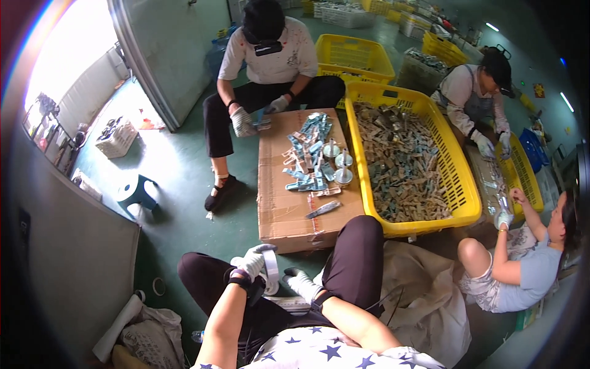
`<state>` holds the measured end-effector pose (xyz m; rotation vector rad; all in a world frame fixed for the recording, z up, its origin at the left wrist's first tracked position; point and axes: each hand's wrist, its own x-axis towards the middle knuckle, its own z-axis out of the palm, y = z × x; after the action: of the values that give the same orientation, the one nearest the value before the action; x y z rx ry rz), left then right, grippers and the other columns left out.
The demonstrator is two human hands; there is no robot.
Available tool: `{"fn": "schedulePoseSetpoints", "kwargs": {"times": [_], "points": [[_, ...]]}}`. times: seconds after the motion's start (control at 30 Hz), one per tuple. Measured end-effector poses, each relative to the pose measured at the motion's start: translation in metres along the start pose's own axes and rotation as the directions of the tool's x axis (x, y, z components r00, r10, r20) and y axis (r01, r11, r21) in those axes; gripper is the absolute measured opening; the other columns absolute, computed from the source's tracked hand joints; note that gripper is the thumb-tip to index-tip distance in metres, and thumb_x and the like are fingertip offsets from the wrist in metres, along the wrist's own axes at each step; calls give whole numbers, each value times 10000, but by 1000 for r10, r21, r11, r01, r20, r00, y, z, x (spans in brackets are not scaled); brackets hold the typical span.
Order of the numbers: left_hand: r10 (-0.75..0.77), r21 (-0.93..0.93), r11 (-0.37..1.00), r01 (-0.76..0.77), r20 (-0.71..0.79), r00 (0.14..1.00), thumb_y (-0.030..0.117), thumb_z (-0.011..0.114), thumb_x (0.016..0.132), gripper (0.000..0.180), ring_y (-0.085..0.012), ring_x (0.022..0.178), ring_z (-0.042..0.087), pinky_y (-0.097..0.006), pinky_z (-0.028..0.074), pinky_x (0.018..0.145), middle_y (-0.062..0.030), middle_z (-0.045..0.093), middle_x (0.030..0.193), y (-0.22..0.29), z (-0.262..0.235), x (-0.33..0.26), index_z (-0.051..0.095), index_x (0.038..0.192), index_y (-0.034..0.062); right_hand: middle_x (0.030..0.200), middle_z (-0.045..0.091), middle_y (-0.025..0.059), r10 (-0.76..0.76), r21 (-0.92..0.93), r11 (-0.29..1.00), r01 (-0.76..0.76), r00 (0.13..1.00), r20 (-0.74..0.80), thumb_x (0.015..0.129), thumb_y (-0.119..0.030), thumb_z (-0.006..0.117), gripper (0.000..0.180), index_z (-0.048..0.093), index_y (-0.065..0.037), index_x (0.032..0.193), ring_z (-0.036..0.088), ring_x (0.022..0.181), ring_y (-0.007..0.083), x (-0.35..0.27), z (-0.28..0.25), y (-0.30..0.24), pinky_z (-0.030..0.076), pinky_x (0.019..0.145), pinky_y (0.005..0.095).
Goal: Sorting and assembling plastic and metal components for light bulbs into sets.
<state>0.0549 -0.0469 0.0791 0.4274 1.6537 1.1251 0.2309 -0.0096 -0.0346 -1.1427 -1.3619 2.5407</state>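
My left hand (251,263), in a pale glove, is closed around a roll of whitish tape (271,270) held upright between my knees. To its right is my right hand (302,285), gloved with dark fingertips. Its fingers stretch toward the roll, a little apart from it, and nothing shows in them. Beyond my knees lies a cardboard box (278,212), topped by a heap of blue and tan clip-like pieces (307,161). Clear round-based holders (343,176) stand at the heap's right side. A wrapped flat bundle (324,209) rests nearer to me on the cardboard.
A large yellow crate (470,206) full of similar pieces stands right of the box. Across the box sits a co-worker (270,58) in gloves; two more people work at the right. A dark stool (136,192) and another tape roll (158,286) are on the left floor.
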Motion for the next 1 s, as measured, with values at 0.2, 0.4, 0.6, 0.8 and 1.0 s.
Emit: {"fn": "schedulePoseSetpoints", "kwargs": {"times": [0.2,0.4,0.6,0.8,1.0], "points": [[-20,-98,995,26,66,998,-32,548,850,290,-116,699,600,-269,493,630,16,667,862,-6,11,20,705,1039,122,1133,641,128,-75,-128,990,61,991,-106,892,-137,584,286,597,-5,1145,586,1061,220,21,-26,27,437,936,326],[-42,-82,996,45,40,998,-39,532,855,311,-118,732,615,-253,494,658,14,675,895,2,9,5,702,1055,128,1117,650,118,-106,-301,951,70,989,-105,888,-138,584,276,612,-5,1128,588,1058,216,-11,-8,-9,437,936,327],[-28,-71,997,31,46,999,-8,540,874,278,-123,717,605,-269,491,650,9,676,892,3,13,10,713,1038,136,1075,651,101,-75,-303,952,51,995,-66,893,-142,576,284,607,8,1132,586,1003,201,-28,-4,-33,442,901,311],[-41,-74,996,44,32,999,-3,541,876,277,-133,708,608,-284,503,653,0,678,882,10,16,5,713,1040,139,1059,652,103,-96,-356,931,83,995,-19,895,-140,567,275,608,8,1124,590,982,207,-24,-6,-29,447,891,314],[-51,-91,994,54,37,998,-7,514,887,289,-137,709,613,-278,504,651,-8,682,897,13,22,7,709,1051,130,1087,654,127,-107,-308,947,93,994,-28,895,-150,564,274,612,-2,1121,596,1028,240,-8,-19,-7,442,924,324]]}}
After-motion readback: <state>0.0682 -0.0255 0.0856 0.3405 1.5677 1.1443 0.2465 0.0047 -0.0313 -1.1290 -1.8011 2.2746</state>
